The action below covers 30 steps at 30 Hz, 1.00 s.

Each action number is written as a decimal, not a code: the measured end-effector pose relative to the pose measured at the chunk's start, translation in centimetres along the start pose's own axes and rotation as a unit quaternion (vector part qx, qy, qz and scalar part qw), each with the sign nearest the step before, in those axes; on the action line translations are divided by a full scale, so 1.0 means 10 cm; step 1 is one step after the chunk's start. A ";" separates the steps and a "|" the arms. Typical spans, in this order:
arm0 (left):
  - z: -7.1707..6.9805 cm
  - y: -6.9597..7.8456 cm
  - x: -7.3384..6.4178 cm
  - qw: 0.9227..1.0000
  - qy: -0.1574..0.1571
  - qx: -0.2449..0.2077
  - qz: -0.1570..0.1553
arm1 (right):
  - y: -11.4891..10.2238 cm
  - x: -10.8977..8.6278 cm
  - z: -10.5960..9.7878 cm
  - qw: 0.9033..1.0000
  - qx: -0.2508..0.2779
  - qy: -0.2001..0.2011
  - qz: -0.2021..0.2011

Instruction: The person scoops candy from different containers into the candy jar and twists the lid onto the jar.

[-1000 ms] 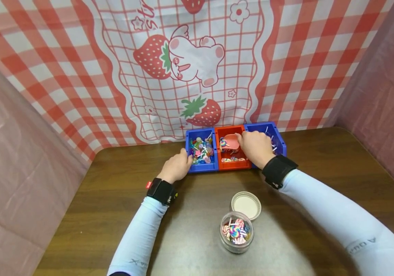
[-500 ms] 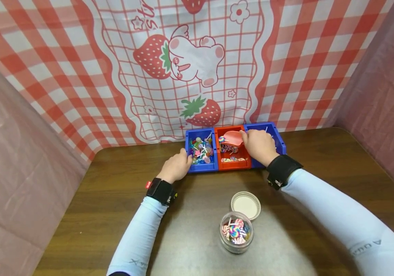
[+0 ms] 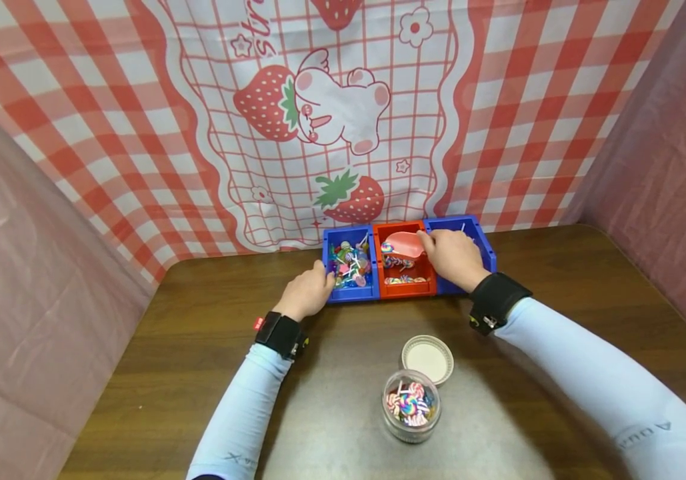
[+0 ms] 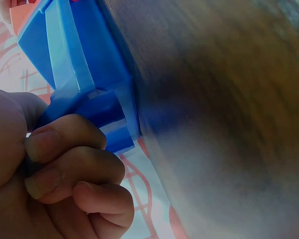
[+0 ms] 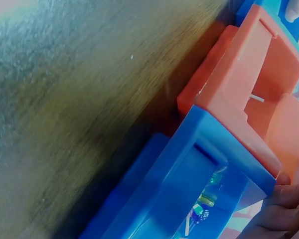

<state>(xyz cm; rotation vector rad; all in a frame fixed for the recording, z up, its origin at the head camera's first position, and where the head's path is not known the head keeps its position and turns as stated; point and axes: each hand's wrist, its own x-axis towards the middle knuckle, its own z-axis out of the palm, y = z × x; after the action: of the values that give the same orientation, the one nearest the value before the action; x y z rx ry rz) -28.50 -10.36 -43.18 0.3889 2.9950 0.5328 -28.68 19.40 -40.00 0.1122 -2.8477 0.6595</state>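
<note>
My left hand (image 3: 307,291) grips the near left side of the left blue bin (image 3: 351,294), which holds mixed colourful candies (image 3: 351,261). In the left wrist view its fingers curl around the bin's blue wall (image 4: 97,55). My right hand (image 3: 455,257) holds a pink scoop (image 3: 407,245) by its handle end, over the red bin (image 3: 409,290). A swirl lollipop (image 3: 387,247) shows at the scoop's left tip. More striped lollipops (image 3: 403,281) lie in the red bin. The right wrist view has the scoop (image 5: 289,129) tilted inside the red bin's walls.
The right blue bin (image 3: 489,245) adjoins the red one, partly hidden by my right hand. Closer in stands a clear jar (image 3: 411,435) filled with lollipops, its white lid (image 3: 427,360) lying right behind it. A checked cloth (image 3: 517,133) hangs behind the bins.
My right hand has shifted slightly right with the scoop, which has tilted a little, uncovering more lollipops in the red bin. My left hand stays on the left blue bin.
</note>
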 end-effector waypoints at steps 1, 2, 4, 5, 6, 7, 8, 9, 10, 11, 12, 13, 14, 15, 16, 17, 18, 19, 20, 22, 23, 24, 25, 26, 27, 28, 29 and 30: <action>0.00 0.00 0.00 1.000 0.000 0.000 0.001 | 0.01 -0.01 -0.01 1.000 0.005 0.002 -0.001; 0.00 0.00 0.00 1.000 0.000 0.000 0.001 | 0.01 -0.02 -0.01 1.000 0.009 0.003 -0.001; 0.01 -0.01 0.01 1.000 -0.001 0.001 0.000 | 0.03 -0.03 -0.02 1.000 0.017 0.009 -0.006; 0.00 0.00 0.01 1.000 -0.001 0.001 -0.002 | 0.04 -0.04 -0.03 1.000 0.021 0.011 -0.009; 0.00 0.00 0.01 1.000 -0.002 0.001 -0.003 | 0.05 -0.05 -0.04 1.000 0.025 0.014 -0.012; 0.00 -0.01 0.01 1.000 -0.003 0.002 -0.005 | 0.07 -0.06 -0.04 0.999 0.028 0.016 -0.016; 0.00 0.00 0.01 1.000 -0.003 0.002 -0.006 | 0.08 -0.07 -0.05 0.999 0.032 0.017 -0.019; 0.00 0.00 0.00 1.000 -0.003 0.002 -0.007 | 0.10 -0.09 -0.05 0.999 0.036 0.019 -0.025; 0.00 0.00 0.00 1.000 -0.004 0.001 -0.008 | 0.11 -0.10 -0.06 0.999 0.040 0.020 -0.029; 0.00 0.00 0.00 1.000 -0.004 0.000 -0.008 | 0.12 -0.13 -0.07 0.998 0.043 0.020 -0.031; 0.00 -0.01 0.00 1.000 -0.005 0.001 -0.009 | 0.13 -0.16 -0.09 0.998 0.047 0.018 -0.035; 0.00 -0.01 0.00 1.000 -0.006 0.000 -0.008 | 0.13 -0.19 -0.11 0.998 0.049 0.017 -0.042; 0.00 -0.01 0.00 1.000 -0.006 0.000 -0.008 | 0.13 -0.22 -0.13 0.997 0.051 0.017 -0.047; 0.00 -0.01 0.00 1.000 -0.006 -0.001 -0.008 | 0.13 -0.26 -0.16 0.997 0.053 0.015 -0.052; 0.00 -0.01 0.00 1.000 -0.007 -0.001 -0.008 | 0.12 -0.30 -0.19 0.997 0.055 0.012 -0.055; 0.00 -0.01 0.00 1.000 -0.007 -0.001 -0.008 | 0.11 -0.35 -0.23 0.996 0.058 0.010 -0.061; 0.00 -0.01 0.00 1.000 -0.007 -0.001 -0.008 | 0.10 -0.39 -0.27 0.996 0.059 0.007 -0.067; 0.00 -0.01 0.01 1.000 -0.007 -0.001 -0.008 | 0.09 -0.44 -0.30 0.996 0.059 0.006 -0.073; 0.00 -0.01 0.01 1.000 -0.006 -0.001 -0.007 | 0.07 -0.49 -0.34 0.995 0.060 0.002 -0.078; 0.00 0.00 0.01 1.000 -0.007 -0.001 -0.008 | 0.04 -0.60 -0.41 0.994 0.061 -0.005 -0.092; 0.00 0.00 0.01 1.000 -0.007 -0.001 -0.007 | 0.01 -0.65 -0.44 0.993 0.060 -0.008 -0.099; 0.00 0.00 0.01 1.000 -0.007 0.000 -0.007 | 0.00 -0.71 -0.47 0.993 0.060 -0.012 -0.105; 0.01 -0.01 0.02 1.000 -0.006 0.000 -0.007 | -0.02 -0.77 -0.50 0.992 0.060 -0.018 -0.110; 0.01 -0.01 0.02 1.000 -0.005 0.000 -0.006 | -0.04 -0.83 -0.53 0.991 0.061 -0.023 -0.114; 0.01 -0.01 0.02 1.000 -0.004 0.001 -0.006 | -0.06 -0.89 -0.56 0.991 0.062 -0.028 -0.117; 0.01 -0.01 0.02 1.000 -0.003 0.001 -0.006 | -0.07 -0.95 -0.59 0.990 0.064 -0.034 -0.117; 0.01 -0.01 0.02 1.000 -0.002 0.001 -0.006 | -0.09 -1.01 -0.62 0.990 0.065 -0.039 -0.119; 0.02 -0.01 0.02 1.000 -0.002 0.002 -0.006 | -0.10 -1.07 -0.64 0.990 0.066 -0.043 -0.118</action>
<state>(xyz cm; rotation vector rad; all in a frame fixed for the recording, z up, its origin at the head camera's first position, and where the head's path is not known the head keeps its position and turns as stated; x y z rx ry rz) -28.67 -10.39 -43.38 0.3726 2.9926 0.5257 -16.95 21.61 -36.38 0.5031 -2.8061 0.8068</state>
